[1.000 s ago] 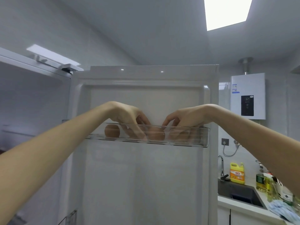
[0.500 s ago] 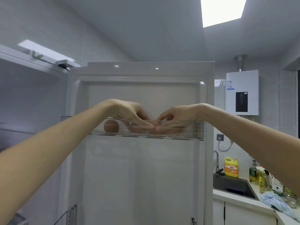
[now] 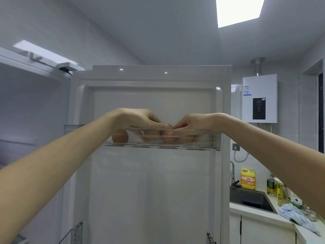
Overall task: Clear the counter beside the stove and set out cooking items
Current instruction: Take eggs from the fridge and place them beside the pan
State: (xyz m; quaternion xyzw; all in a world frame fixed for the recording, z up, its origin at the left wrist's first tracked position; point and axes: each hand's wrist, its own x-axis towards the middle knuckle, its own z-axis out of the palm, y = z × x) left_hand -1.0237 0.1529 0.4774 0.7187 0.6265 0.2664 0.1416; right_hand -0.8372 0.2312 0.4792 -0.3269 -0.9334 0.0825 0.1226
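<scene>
"So where was the egg when you looked?"

"Up in the clear door shelf (image 3: 216,140) of the open fridge door (image 3: 154,191). From my feed I saw one egg (image 3: 169,127) poking just above the shelf's front rim, near its middle. Another egg (image 3: 120,138) sat alone toward the shelf's left end."

"And the hands?"

"Both reached over the rim. The left hand (image 3: 139,120) had its thumb and fingers curled onto the middle egg from the shelf's left side. The right hand (image 3: 191,123) pinched it from the shelf's right side, so the fingertips nearly met on top. The lower fingers dipped inside the shelf and the plastic blurred them. I couldn't tell whether they cupped anything more down there."

"How did you expect it to handle?"

"Light, stiff and smooth, but brittle, I judged. A hard squeeze or a knock against the shelf's rim would likely crack it. I would have taken it round its widest part with the pads of the thumb and two fingers, and lifted it straight up until it cleared the rim. The shell looked slick enough to roll out of a loose pinch, so I would have wanted a cupped palm beneath it."
</scene>
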